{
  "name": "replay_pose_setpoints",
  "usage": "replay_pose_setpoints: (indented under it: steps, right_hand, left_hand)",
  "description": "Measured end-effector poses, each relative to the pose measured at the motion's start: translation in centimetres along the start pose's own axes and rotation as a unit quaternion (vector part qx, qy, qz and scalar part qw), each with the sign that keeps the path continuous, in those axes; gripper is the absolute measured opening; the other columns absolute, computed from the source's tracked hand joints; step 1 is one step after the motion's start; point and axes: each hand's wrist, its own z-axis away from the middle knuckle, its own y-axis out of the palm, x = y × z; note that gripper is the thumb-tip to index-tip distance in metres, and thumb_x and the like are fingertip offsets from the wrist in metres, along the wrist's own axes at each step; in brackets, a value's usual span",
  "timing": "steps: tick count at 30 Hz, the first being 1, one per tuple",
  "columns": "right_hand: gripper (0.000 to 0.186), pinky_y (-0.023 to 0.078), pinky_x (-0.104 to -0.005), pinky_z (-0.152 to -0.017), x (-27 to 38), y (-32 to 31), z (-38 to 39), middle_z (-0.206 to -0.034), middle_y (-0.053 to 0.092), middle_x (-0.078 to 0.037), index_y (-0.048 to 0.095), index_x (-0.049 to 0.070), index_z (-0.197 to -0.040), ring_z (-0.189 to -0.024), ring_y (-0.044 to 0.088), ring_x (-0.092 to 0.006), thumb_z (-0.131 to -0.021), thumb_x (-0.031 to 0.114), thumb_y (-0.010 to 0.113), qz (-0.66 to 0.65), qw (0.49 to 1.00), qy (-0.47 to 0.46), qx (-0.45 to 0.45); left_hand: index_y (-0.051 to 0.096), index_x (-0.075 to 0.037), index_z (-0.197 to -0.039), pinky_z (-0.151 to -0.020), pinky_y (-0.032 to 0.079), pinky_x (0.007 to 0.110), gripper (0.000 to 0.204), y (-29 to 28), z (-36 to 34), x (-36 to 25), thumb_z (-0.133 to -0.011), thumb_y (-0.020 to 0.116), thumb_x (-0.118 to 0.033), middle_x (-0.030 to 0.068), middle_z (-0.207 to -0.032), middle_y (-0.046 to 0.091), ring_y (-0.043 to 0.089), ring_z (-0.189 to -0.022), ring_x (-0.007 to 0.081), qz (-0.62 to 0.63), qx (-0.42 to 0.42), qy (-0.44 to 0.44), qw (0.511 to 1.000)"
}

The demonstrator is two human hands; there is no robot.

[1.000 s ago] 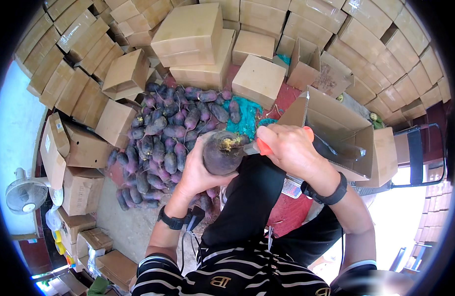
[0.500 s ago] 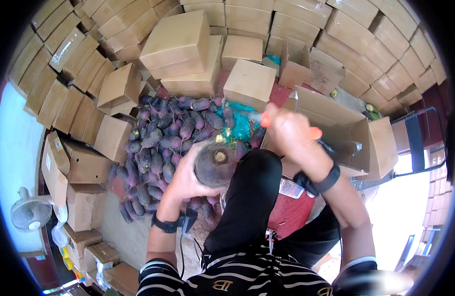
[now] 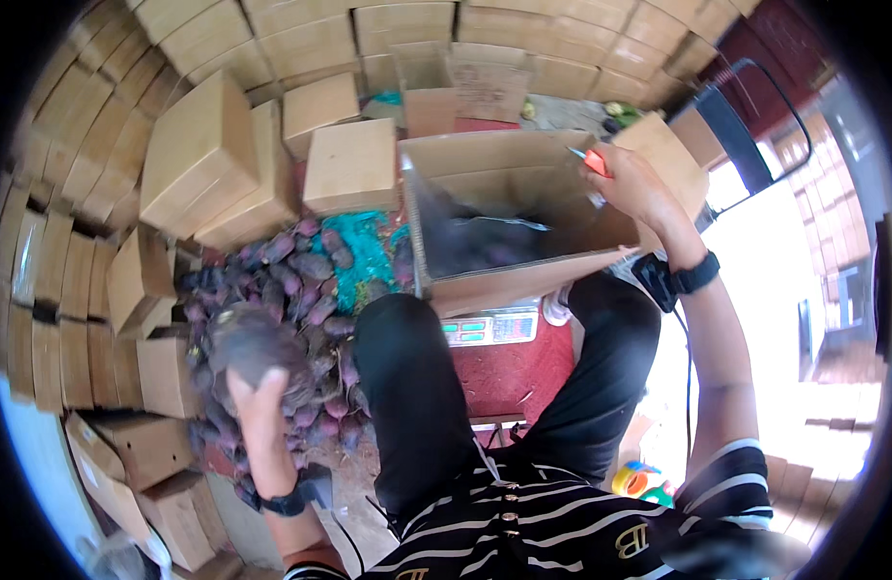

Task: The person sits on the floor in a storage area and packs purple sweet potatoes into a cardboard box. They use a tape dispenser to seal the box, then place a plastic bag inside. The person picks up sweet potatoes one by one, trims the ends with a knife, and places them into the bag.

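Note:
My left hand [image 3: 258, 391] grips a large dark purple root vegetable [image 3: 248, 343], like a radish or beet, blurred by motion. It is above the left part of a pile of smaller purple roots [image 3: 316, 266] on the floor. My right hand [image 3: 644, 179] is closed around a small knife [image 3: 595, 162] with an orange handle, its blade pointing up and left. That hand is over the right rim of an open cardboard box [image 3: 523, 275]. Inside the box are a plastic liner and dark, blurred contents.
A scale with a green-lit display [image 3: 489, 329] sits between my knees, against the box. Teal netting [image 3: 354, 251] lies beyond the pile. Closed cartons [image 3: 349, 164] stand behind it, with stacked cartons [image 3: 306, 39] along the walls. A dark-framed cart [image 3: 731, 135] is at the far right.
My view has swung right, bringing the open box to the middle. My left hand has carried the root leftward over the pile, and the knife hand has moved away from it to the right.

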Motion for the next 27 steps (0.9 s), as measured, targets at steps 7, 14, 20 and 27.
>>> replay_pose_setpoints:
  steps: [7,14,20,27]
  right_hand:
    - [0.028,0.05,-0.0416,-0.075,-4.2,3.0,0.4,-0.1,0.065,-0.017,0.058,0.001,-0.099,-0.089,0.063,-0.0333,-0.08,0.021,0.062,0.115,0.983,0.061,0.133]
    - [0.017,0.053,-0.0388,-0.071,-4.5,5.5,-1.3,-0.09,0.067,-0.016,0.061,-0.001,-0.094,-0.087,0.066,-0.03,-0.079,0.004,0.055,0.148,0.979,0.018,0.142]
    - [0.035,0.047,-0.0255,-0.05,-6.9,3.2,-1.8,-0.076,0.061,-0.005,0.05,0.004,-0.117,-0.057,0.054,-0.011,-0.082,0.003,0.05,-0.264,0.916,0.148,0.262]
    - [0.02,0.043,-0.025,-0.044,-7.8,3.2,-1.7,-0.069,0.058,-0.003,0.053,0.005,-0.101,-0.054,0.054,-0.0107,-0.081,0.007,0.05,-0.367,0.889,0.128,0.241]
  left_hand:
    - [0.037,0.004,-0.129,-0.086,0.05,0.04,0.079,7.7,-3.6,-8.7,-0.07,0.071,-0.037,0.0196,-0.114,0.056,0.059,-0.1,0.0294,0.072,0.157,-0.03,0.984]
    - [0.044,0.005,-0.123,-0.089,0.046,0.038,0.076,18.8,-8.1,-13.2,-0.066,0.073,-0.036,0.0203,-0.112,0.057,0.058,-0.102,0.03,-0.173,0.324,0.069,0.927]
    - [0.053,0.002,-0.108,-0.081,0.047,0.039,0.066,29.5,-13.9,-8.0,-0.058,0.073,-0.035,0.0231,-0.098,0.061,0.06,-0.093,0.0353,-0.512,0.5,0.223,0.662]
    - [0.053,-0.002,-0.114,-0.086,0.046,0.041,0.07,36.8,-14.8,1.9,-0.057,0.077,-0.034,0.0194,-0.102,0.062,0.059,-0.099,0.0341,-0.719,0.517,0.201,0.419]
